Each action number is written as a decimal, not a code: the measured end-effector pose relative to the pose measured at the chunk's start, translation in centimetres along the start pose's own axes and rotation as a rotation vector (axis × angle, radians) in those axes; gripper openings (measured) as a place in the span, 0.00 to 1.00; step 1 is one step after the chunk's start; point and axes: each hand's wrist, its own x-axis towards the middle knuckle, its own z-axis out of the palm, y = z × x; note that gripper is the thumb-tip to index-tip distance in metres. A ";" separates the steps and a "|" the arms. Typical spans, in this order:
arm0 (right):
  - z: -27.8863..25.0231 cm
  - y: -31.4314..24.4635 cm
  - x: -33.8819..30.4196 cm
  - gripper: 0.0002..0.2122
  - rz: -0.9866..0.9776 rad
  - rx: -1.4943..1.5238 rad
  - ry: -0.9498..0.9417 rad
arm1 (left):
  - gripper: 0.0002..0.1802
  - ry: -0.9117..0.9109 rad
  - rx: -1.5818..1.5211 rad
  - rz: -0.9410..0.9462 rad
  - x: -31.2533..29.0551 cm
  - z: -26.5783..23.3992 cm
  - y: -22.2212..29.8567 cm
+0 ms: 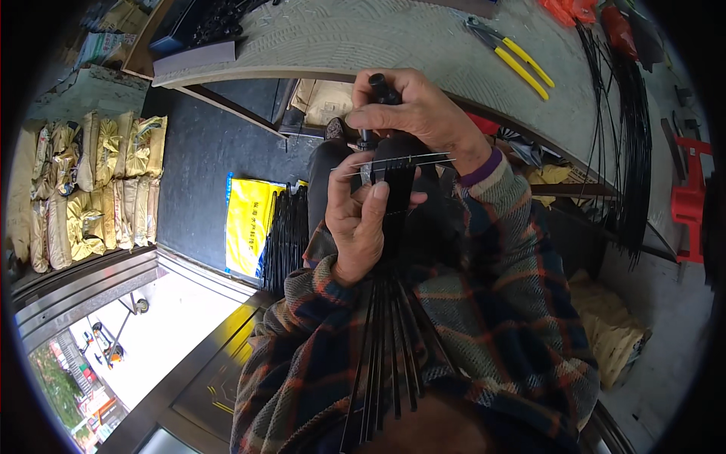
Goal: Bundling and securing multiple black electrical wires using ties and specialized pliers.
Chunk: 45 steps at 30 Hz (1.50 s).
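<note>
My left hand (357,223) is closed round a bundle of thin black rods (389,325), their long ends fanning down against my plaid shirt. The upper part of the bundle packs into a flat dark block (397,197) beside my thumb. Two thin metal wires (431,158) lie crosswise over its top. Just above, my right hand (416,110) grips a black cylindrical piece (380,88) with a rounded end. A narrower black part (367,139) shows below those fingers, close to my left fingertips. Where the pieces meet is partly hidden by my fingers.
Yellow-handled pliers (524,66) lie on the grey worktable (325,45) ahead. Black parts (223,23) sit at its far left, and long black rods (631,151) hang over its right side. A yellow package (251,227), more rods (286,234) and stacked wrapped bundles (98,189) are left.
</note>
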 end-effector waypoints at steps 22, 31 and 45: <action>0.8 1.3 1.0 0.14 -0.061 0.019 0.047 | 0.24 0.028 0.035 -0.026 0.2 -0.1 0.0; 1.1 1.6 1.2 0.15 -0.101 -0.084 0.030 | 0.16 -0.019 -0.064 -0.011 0.7 -0.7 -0.2; 1.5 1.1 1.1 0.15 -0.148 -0.103 -0.012 | 0.14 0.057 -0.056 -0.029 0.9 -0.6 -0.1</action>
